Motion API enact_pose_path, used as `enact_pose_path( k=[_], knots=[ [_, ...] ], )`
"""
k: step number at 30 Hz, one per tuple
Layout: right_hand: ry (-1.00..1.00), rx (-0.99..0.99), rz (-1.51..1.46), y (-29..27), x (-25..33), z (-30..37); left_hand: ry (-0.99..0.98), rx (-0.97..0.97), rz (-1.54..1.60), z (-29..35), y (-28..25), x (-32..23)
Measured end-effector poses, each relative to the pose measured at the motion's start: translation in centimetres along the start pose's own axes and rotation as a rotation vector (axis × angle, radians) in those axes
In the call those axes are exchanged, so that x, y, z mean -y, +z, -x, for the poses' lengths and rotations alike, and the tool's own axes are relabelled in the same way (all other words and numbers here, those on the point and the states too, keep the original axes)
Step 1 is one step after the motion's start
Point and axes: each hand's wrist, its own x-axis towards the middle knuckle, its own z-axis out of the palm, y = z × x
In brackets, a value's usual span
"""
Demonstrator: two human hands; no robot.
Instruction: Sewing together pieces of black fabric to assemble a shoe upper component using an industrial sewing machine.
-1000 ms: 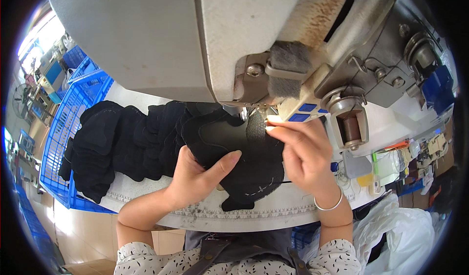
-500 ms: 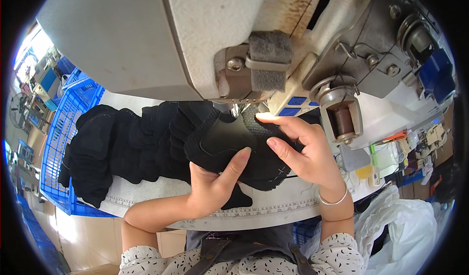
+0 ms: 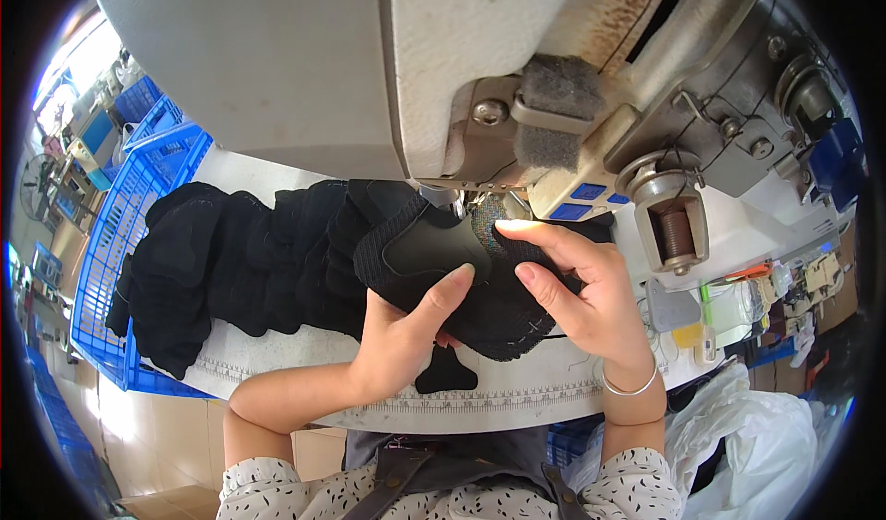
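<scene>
Under the needle area of a sewing machine (image 3: 469,202) lies a black fabric piece (image 3: 503,312) with a smooth dark patch (image 3: 434,246) and a mesh strip on it. My left hand (image 3: 406,335) grips its near left edge, thumb on top by the patch and fingers tucked beneath. My right hand (image 3: 586,289) holds its right side, forefinger stretched toward the mesh by the needle and thumb bent on the cloth. A row of overlapping black fabric pieces (image 3: 249,262) runs off to the left. Below the held piece, a small black cut piece (image 3: 447,370) lies on the table.
A blue plastic basket (image 3: 111,289) stands at the table's left, under the end of the fabric row. A ruler strip (image 3: 517,396) follows the table's front edge. Right are a thread bobbin unit (image 3: 676,229), small tools and bottles, and white plastic bags (image 3: 748,437).
The view has shifted, so the machine appears farther right. Both hands keep their hold on the black piece, and the small cut piece below shows more fully.
</scene>
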Motion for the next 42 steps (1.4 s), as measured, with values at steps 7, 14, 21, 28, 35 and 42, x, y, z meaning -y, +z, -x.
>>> enact_pose_path(
  k=[7,14,21,28,35,42],
  knots=[
    [0.063,0.021,-0.042,0.0,0.8,0.0,-0.013,0.044,0.022,-0.2,-0.1,-0.5],
    [0.073,0.043,-0.056,0.0,0.9,-0.1,-0.084,0.063,0.132,-0.1,0.0,-0.7],
    [0.034,0.036,0.011,0.2,1.1,0.0,0.06,-0.001,-0.131,-0.4,0.4,-0.2],
    [-0.018,0.008,0.079,0.4,1.3,0.0,-0.048,-0.006,0.115,-0.3,0.3,-0.2],
    [-0.024,0.021,0.09,0.4,1.3,0.0,-0.105,-0.027,0.244,-0.4,0.4,0.1],
    [-0.06,0.004,0.117,0.6,1.4,0.1,0.168,0.012,-0.019,-0.8,0.2,0.5]
  ],
)
